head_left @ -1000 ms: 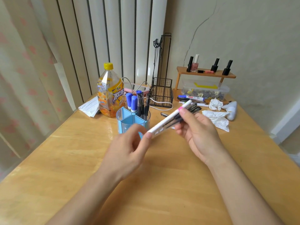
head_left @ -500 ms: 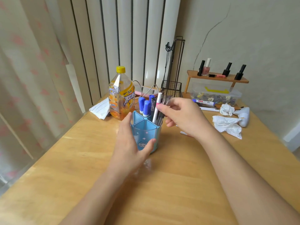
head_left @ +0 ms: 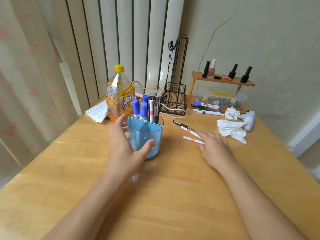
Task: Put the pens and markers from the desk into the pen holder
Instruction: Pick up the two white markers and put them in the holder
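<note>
The blue pen holder (head_left: 145, 135) stands upright mid-worktop, its back compartments packed with blue-capped markers (head_left: 140, 109), a white pen with a pink band (head_left: 151, 110) and dark pens. The left hand (head_left: 123, 144) cups the holder's near-left side, grip spread wide, thumb against the front wall, fingers round the left. Over to the right, the right hand (head_left: 213, 148) lies flat and low on the worktop (head_left: 86, 161), fingers reaching onto two white markers with orange bands (head_left: 191, 139); whether the grip has closed on either, I cannot tell. A black pen (head_left: 181, 125) lies just beyond them. More markers (head_left: 207, 108) sit near the back, beside crumpled tissue (head_left: 231, 129). An orange drink bottle (head_left: 119, 96) stands behind the holder.
</note>
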